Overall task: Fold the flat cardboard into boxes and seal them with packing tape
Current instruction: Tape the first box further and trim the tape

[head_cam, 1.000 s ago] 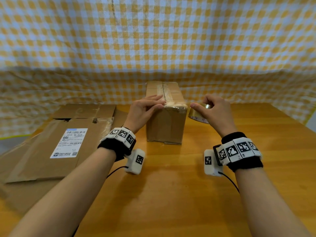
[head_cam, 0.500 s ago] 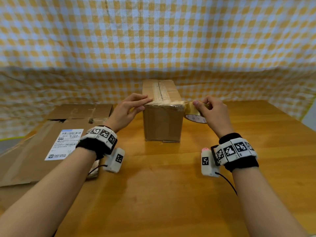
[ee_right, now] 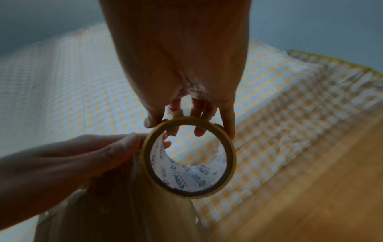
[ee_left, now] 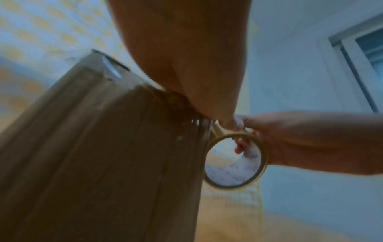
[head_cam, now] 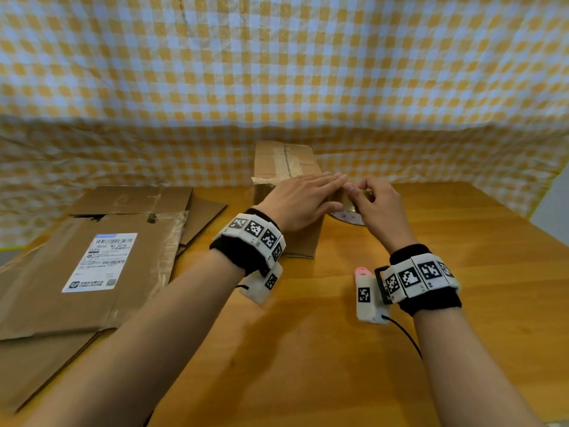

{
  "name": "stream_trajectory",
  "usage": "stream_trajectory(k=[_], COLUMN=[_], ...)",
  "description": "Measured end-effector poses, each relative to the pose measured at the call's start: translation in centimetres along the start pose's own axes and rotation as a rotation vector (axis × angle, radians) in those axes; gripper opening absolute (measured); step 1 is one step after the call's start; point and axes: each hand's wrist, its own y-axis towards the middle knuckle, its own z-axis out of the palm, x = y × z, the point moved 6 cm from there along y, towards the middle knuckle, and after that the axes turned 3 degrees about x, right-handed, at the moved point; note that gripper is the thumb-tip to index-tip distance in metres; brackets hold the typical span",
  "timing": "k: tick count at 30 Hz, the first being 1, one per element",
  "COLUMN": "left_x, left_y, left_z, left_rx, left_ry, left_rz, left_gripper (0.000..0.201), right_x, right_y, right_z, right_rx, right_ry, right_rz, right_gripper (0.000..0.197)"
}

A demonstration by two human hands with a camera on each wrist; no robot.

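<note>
Lying flat across the near top edge of the box [head_cam: 284, 192], with straight fingers [head_cam: 331, 179] reaching its right corner: left hand [head_cam: 300, 198]. Half a second earlier, positioned at the box's left top corner instead. Gripping the tape roll [head_cam: 349, 215] just beside the box's right side, thumb outside the ring and fingertips curled through its core: right hand [head_cam: 378, 204]. Roll now closer against the box than before, partly hidden behind both hands. Left fingertips touching the right hand's thumb.

Box: brown cardboard, upright on the wooden tabletop [head_cam: 308, 349] near its far edge, in front of the yellow checked cloth [head_cam: 277, 72]. Top flaps closed, with a tape strip along the centre seam and wrinkled tape over the near top edge. Tape roll: tan, thin-walled, white printed liner inside.

Flat cardboard [head_cam: 92, 266] with a white shipping label [head_cam: 100, 261]: lying at left on the tabletop, well apart from the box.
</note>
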Motion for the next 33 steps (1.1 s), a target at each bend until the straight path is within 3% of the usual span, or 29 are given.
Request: stream_trajectory(k=[6, 10, 12, 14, 16, 23, 27, 33], left_x=[-0.2, -0.3, -0.2, -0.2, -0.2, -0.3, 0.0, 0.5], left_y=[0.0, 0.0, -0.2, -0.3, -0.4, -0.7, -0.6, -0.2], left_z=[-0.1, -0.3, -0.4, -0.4, -0.4, -0.5, -0.4, 0.0], left_rx=[-0.080, -0.096, -0.101, -0.106, -0.111, -0.109, -0.106, -0.112], left_ry=[0.082, 0.050, 0.035, 0.025, 0.013, -0.020, -0.055, -0.129], left_rz=[-0.041, -0.092, -0.101, -0.108, -0.114, -0.133, -0.156, -0.221], left_gripper=[0.063, 0.061, 0.061, 0.061, 0.061, 0.059, 0.059, 0.053], right_x=[-1.0, -3.4, -5.3, -6.6, -6.9, -6.1, -5.4, -2.5], right_y=[-0.6, -1.6, -2.7, -4.8, -6.7, -7.5, -8.1, -6.7], right_z=[0.1, -1.8, -1.7, -0.2, 0.8, 2.3, 2.3, -2.2], right_rx=[0.020, -0.146, 0.010, 0.381, 0.639, 0.841, 0.867, 0.573], right_ry=[0.103, 0.126, 0.044, -0.126, -0.258, -0.258, -0.219, 0.297], right_rz=[0.088, 0.291, 0.487, 0.679, 0.718, 0.654, 0.687, 0.630], right_gripper=[0.038, 0.021, 0.012, 0.016, 0.024, 0.032, 0.032, 0.017])
